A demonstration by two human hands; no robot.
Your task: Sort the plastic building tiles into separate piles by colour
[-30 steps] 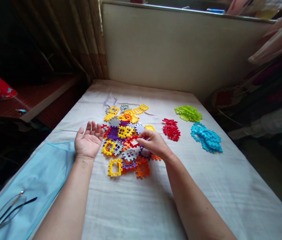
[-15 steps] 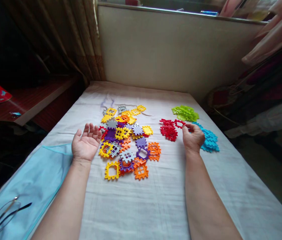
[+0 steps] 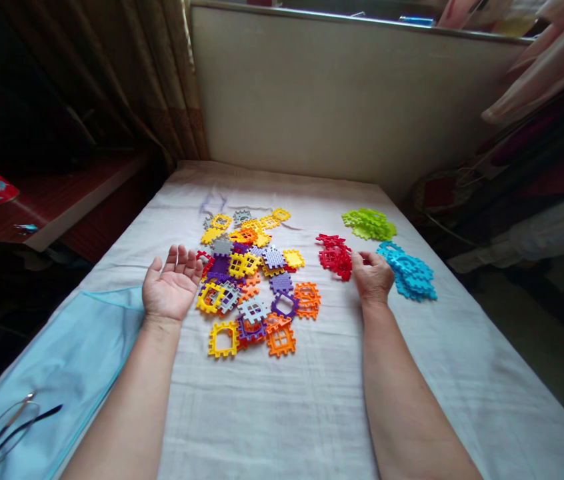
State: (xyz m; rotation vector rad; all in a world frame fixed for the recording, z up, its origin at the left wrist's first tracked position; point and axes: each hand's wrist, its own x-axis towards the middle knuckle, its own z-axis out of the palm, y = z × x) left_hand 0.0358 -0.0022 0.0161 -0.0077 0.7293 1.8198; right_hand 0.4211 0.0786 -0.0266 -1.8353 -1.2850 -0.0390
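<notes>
My left hand rests palm up with its fingers spread, holding nothing, at the left side of a mixed heap of notched plastic building pieces in yellow, purple, grey, orange and red. At the right edge of a small pile of red pieces is my right hand. Its thumb and fingers are pinched against the edge of a red interlocking piece; the fingertips are partly hidden. Blue pieces lie just right of that hand, and green pieces lie farther back.
A pale cloth covers the table. On its left lie a light blue cloth and eyeglasses. A brown curtain and a wall stand behind. A reddish wooden surface is at the far left.
My right hand has moved left with the red piece, bringing it from the pile's right side onto its right edge. The left hand has stayed in place.
</notes>
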